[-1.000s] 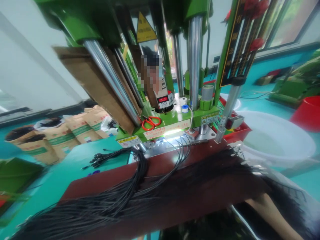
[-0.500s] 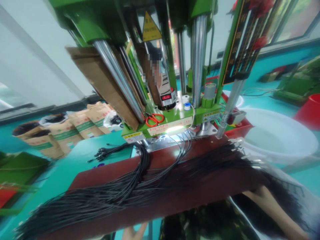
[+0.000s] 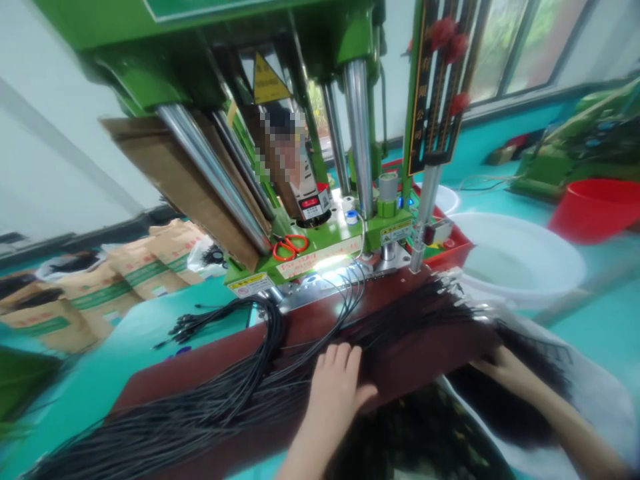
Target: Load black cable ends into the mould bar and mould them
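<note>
Apparently reaching for slim black cables (image 3: 215, 403), the left hand (image 3: 337, 380), thumb spread by the reddish-brown tabletop's (image 3: 425, 350) front edge, must close to grasp; the right hand's (image 3: 500, 365) grip is unclear.

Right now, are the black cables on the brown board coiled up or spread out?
Spread out: the black cables lie in long, loose strands along the brown board, not wound into rings.

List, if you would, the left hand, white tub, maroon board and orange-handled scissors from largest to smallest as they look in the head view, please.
1. Maroon board, partly covered by black cables
2. White tub
3. Left hand
4. Orange-handled scissors
The tub stands farther off, so this ranks appearance only.
</note>
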Action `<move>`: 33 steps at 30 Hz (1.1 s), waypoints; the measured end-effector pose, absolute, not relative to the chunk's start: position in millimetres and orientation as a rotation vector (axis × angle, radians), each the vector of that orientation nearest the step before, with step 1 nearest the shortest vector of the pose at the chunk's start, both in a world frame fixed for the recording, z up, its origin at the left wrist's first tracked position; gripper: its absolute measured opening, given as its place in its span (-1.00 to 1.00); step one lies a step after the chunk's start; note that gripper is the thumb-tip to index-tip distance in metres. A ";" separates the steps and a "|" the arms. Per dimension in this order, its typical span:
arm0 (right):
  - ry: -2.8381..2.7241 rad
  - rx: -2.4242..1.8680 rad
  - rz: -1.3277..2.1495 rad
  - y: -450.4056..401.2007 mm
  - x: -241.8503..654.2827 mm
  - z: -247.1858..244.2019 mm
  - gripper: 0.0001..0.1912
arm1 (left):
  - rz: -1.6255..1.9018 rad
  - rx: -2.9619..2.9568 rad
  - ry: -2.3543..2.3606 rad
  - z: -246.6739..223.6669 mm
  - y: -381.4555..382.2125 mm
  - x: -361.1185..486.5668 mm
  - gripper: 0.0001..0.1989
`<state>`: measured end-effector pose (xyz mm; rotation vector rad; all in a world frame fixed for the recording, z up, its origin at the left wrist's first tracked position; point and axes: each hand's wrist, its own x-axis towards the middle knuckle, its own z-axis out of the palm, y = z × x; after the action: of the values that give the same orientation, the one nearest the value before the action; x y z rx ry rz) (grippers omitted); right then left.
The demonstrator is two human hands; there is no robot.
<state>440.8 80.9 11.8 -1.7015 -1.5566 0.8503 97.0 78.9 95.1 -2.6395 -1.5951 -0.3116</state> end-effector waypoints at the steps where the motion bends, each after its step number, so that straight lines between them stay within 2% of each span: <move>1: -1.608 -1.696 0.856 78.8 443.0 14.6 -0.63 | -0.213 -2.633 -1.586 98.6 88.1 102.8 -0.53; 5: -1.657 -1.711 0.831 67.4 457.6 20.2 -0.41 | 0.059 -2.614 -1.473 100.4 105.6 111.9 -0.89; 6: -1.634 -1.703 0.845 64.7 461.5 20.6 -0.36 | 0.100 -2.607 -1.430 99.3 107.6 112.7 -0.91; 11: -1.527 -1.727 0.774 58.1 474.8 24.2 -0.40 | 0.192 -2.627 -1.281 100.3 120.6 113.8 -0.78; 15: -1.504 -1.744 0.587 58.1 474.5 38.9 -0.49 | 0.102 -2.661 -1.472 114.7 128.2 109.2 -0.82; 19: -1.357 -1.677 0.403 55.2 450.9 73.4 -0.60 | -0.096 -2.831 -1.676 130.3 123.7 97.9 -0.83; 21: -1.262 -1.551 0.615 52.5 424.6 91.6 -0.64 | -0.225 -2.912 -1.694 134.5 117.9 91.6 -0.82; 24: -1.057 -1.197 1.348 53.0 372.2 105.4 -0.68 | -0.328 -2.922 -1.653 132.7 107.0 85.6 -0.80; 26: -0.821 -0.829 1.683 59.9 340.0 105.0 -0.61 | -0.337 -2.911 -1.614 125.2 99.2 85.4 -0.78; 29: -0.526 -0.496 1.735 79.1 315.3 104.9 -0.63 | -0.218 -2.951 -1.592 105.9 85.7 90.5 -0.72; 31: -0.438 -0.477 1.672 91.9 316.3 113.1 -0.70 | -0.152 -2.965 -1.716 92.6 74.5 94.9 -0.71; 33: -0.450 -0.533 1.648 100.2 324.9 127.0 -0.74 | -0.289 -3.076 -1.988 84.0 61.2 97.6 -0.78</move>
<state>324.9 100.2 127.0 -0.5328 -0.4502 1.6477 97.6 61.2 84.0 -3.0759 -1.9883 -0.2889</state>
